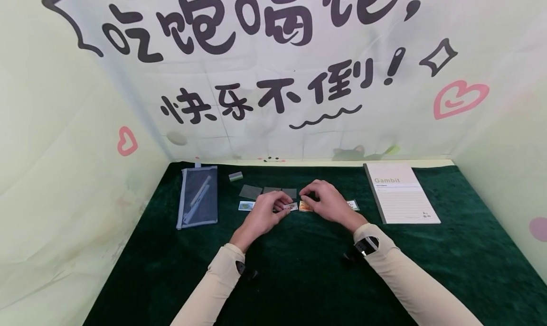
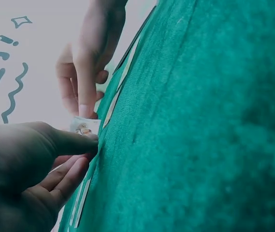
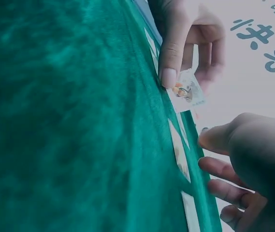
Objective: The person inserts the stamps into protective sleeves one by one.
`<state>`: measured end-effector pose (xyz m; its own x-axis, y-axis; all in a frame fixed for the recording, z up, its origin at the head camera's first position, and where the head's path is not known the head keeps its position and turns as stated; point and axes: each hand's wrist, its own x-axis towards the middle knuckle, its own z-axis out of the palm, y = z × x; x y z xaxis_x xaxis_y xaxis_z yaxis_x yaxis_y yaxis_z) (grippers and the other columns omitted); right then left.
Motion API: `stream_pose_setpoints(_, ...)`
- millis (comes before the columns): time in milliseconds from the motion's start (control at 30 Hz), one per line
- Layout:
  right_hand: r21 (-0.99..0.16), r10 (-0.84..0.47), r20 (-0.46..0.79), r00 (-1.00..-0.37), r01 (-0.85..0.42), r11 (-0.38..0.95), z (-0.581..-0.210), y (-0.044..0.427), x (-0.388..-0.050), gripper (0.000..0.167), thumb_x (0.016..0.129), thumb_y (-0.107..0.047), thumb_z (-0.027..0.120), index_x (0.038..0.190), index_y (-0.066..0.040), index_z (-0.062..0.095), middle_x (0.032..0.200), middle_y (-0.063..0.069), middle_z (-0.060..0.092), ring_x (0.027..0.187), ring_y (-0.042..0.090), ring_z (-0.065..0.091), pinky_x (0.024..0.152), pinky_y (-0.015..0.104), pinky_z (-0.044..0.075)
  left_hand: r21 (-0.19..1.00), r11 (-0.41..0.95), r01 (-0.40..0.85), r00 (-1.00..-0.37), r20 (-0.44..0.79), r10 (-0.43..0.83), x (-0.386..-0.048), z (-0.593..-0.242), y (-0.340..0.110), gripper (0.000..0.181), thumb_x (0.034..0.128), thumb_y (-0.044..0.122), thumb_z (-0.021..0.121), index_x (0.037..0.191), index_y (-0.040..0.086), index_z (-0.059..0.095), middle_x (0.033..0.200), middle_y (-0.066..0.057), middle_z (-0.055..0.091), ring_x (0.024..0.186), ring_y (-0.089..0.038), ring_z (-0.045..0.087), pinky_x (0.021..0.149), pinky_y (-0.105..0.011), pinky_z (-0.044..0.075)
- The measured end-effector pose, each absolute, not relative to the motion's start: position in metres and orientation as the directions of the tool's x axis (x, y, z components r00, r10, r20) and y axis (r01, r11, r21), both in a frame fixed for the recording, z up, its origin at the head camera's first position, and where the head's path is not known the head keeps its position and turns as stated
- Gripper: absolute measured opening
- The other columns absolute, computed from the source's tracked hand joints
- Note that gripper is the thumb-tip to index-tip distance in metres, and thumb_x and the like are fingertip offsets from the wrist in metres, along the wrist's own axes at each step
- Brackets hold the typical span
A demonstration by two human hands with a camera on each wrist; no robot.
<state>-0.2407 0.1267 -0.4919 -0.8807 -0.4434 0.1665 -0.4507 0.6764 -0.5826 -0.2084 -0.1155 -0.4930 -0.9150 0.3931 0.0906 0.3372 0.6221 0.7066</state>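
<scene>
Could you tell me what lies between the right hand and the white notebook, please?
In the head view, one small card, partly hidden by the right hand, then bare green cloth up to the notebook.

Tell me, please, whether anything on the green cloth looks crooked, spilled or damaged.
Slightly crooked, yes: the leftmost grey translucent piece lies turned, out of line with the two neighbouring pieces, and the small striped block behind it sits at an angle. I see nothing spilled or damaged.

stamp (image 3: 189,94): thin matt paper; slips (image 1: 250,191): clear plastic; tablecloth (image 1: 299,278): velvety; pouch (image 1: 208,211): translucent; notebook (image 1: 401,193): smooth paper.
</scene>
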Motion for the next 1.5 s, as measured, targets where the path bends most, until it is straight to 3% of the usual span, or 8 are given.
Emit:
stream_pose_setpoints(333, -0.609, -0.401, 0.105, -0.910, -0.378, 0.697, -0.494, 0.106, -0.255, 0.032, 0.104, -0.026, 0.074, 0.132, -0.011, 0.074, 0.122, 0.010, 0.069, 0.110, 0.026, 0.063, 0.096, 0.049, 0.055, 0.734, 0.581, 0.351, -0.915, 0.137, 0.380, -0.202, -0.492, -0.123, 0.012, 0.1069, 0.020, 0.071, 0.116, 0.023, 0.078, 0.110, 0.004, 0.078, 0.092, -0.007, 0.070, 0.093, -0.033, 0.062)
stream_pose_setpoints(633, -0.575, -0.350, 0.101, -0.931, -0.342, 0.743, -0.498, 0.093, -0.255, 0.027, 0.098, -0.023, 0.082, 0.122, -0.011, 0.077, 0.121, 0.011, 0.065, 0.112, 0.030, 0.057, 0.096, 0.049, 0.051, 0.760, 0.585, 0.284, -0.942, 0.107, 0.319, -0.201, -0.493, -0.125, 0.017, 0.1093, 0.027, 0.068, 0.123, 0.021, 0.076, 0.104, 0.004, 0.075, 0.088, -0.007, 0.069, 0.089, -0.030, 0.061)
stream_pose_setpoints(800, -0.651, -0.343, 0.089, -0.935, -0.315, 0.690, -0.498, 0.095, -0.254, 0.011, 0.099, -0.017, 0.080, 0.108, -0.015, 0.074, 0.109, 0.007, 0.069, 0.097, 0.023, 0.062, 0.085, 0.041, 0.054, 0.778, 0.574, 0.256, -0.950, 0.091, 0.300, -0.202, -0.494, -0.125, 0.018, 0.1096, 0.029, 0.067, 0.123, 0.021, 0.076, 0.104, 0.004, 0.076, 0.088, -0.008, 0.069, 0.089, -0.030, 0.060)
stream_pose_setpoints(933, -0.731, -0.343, 0.086, -0.935, -0.293, 0.616, -0.495, 0.106, -0.244, 0.007, 0.100, -0.012, 0.075, 0.106, -0.014, 0.072, 0.099, 0.004, 0.072, 0.084, 0.017, 0.063, 0.076, 0.034, 0.053, 0.796, 0.547, 0.259, -0.947, 0.099, 0.304, -0.201, -0.495, -0.122, 0.017, 0.1097, 0.029, 0.067, 0.122, 0.020, 0.076, 0.104, 0.004, 0.076, 0.086, -0.008, 0.069, 0.087, -0.029, 0.060)
stream_pose_setpoints(1133, -0.800, -0.284, 0.108, -0.953, -0.253, 0.544, -0.491, 0.130, -0.216, 0.010, 0.102, -0.022, 0.076, 0.111, -0.019, 0.077, 0.100, 0.001, 0.076, 0.082, 0.016, 0.064, 0.073, 0.031, 0.052, 0.812, 0.508, 0.287, -0.932, 0.114, 0.345, -0.196, -0.493, -0.110, 0.016, 0.1100, 0.028, 0.066, 0.121, 0.020, 0.075, 0.102, 0.004, 0.075, 0.082, -0.009, 0.067, 0.080, -0.026, 0.058)
stream_pose_setpoints(1300, -0.844, -0.244, 0.058, -0.968, -0.178, 0.507, -0.493, 0.148, -0.193, 0.014, 0.100, -0.032, 0.079, 0.110, -0.022, 0.076, 0.100, 0.000, 0.075, 0.087, 0.017, 0.069, 0.077, 0.031, 0.056, 0.855, 0.437, 0.280, -0.920, 0.108, 0.378, -0.191, -0.494, -0.098, 0.017, 0.1118, 0.029, 0.062, 0.123, 0.020, 0.071, 0.104, -0.001, 0.075, 0.081, -0.012, 0.069, 0.074, -0.026, 0.057)
stream_pose_setpoints(1500, -0.874, -0.224, -0.001, -0.975, -0.108, 0.475, -0.501, 0.162, -0.176, 0.021, 0.102, -0.036, 0.077, 0.114, -0.020, 0.080, 0.098, 0.002, 0.076, 0.079, 0.020, 0.065, 0.069, 0.029, 0.053, 0.922, 0.313, 0.227, -0.912, 0.089, 0.401, -0.187, -0.498, -0.087, 0.021, 0.1135, 0.032, 0.059, 0.127, 0.019, 0.068, 0.105, -0.004, 0.079, 0.080, -0.018, 0.072, 0.067, -0.025, 0.052)
